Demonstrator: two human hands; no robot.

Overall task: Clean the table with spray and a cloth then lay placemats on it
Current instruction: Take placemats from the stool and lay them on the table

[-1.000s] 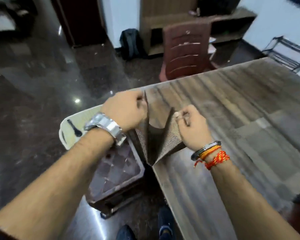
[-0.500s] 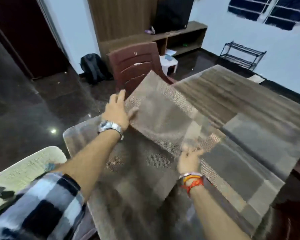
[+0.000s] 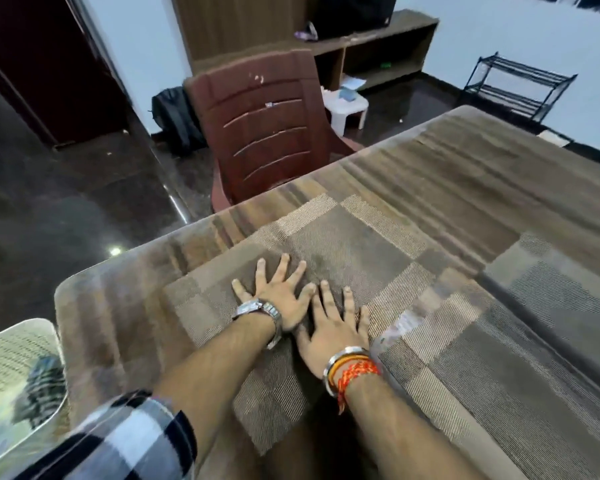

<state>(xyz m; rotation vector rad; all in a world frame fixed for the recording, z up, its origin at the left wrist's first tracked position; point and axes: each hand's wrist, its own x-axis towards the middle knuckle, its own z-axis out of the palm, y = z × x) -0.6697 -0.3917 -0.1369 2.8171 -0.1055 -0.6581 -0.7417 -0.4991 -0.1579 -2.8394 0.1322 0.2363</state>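
Two hands lie flat, palms down, side by side on a woven placemat [image 3: 347, 237]. The left hand [image 3: 280, 302] has its fingers spread wide. The right hand [image 3: 334, 330] is likewise open, fingers straight, with its index finger just beside the left thumb. Neither hand grips anything.

The placemat is rectangular, in a coarse brown and beige weave with blocks of lighter and darker check. It sits at an angle on the near corner of the table [image 3: 118, 292]. The table has a streaked brown wood-grain surface and a rounded corner. A second placemat [image 3: 499, 382] of similar weave, greyer in tone, lies just to the right; the boundary between the two is blurred.

A metal wristwatch [image 3: 257, 309] is on the left wrist. A metal bangle [image 3: 347, 355] and orange threads are on the right.

At lower left is a pale perforated container [image 3: 11, 355] holding a dark item, too blurred to identify.

A moulded reddish-brown plastic chair [image 3: 267, 133] stands against the far table edge. Behind it are a black backpack [image 3: 172, 116], a white stool [image 3: 349, 107], a wooden shelf unit [image 3: 378, 46] and a black wire rack [image 3: 520, 88], all on a dark polished floor [image 3: 66, 202].
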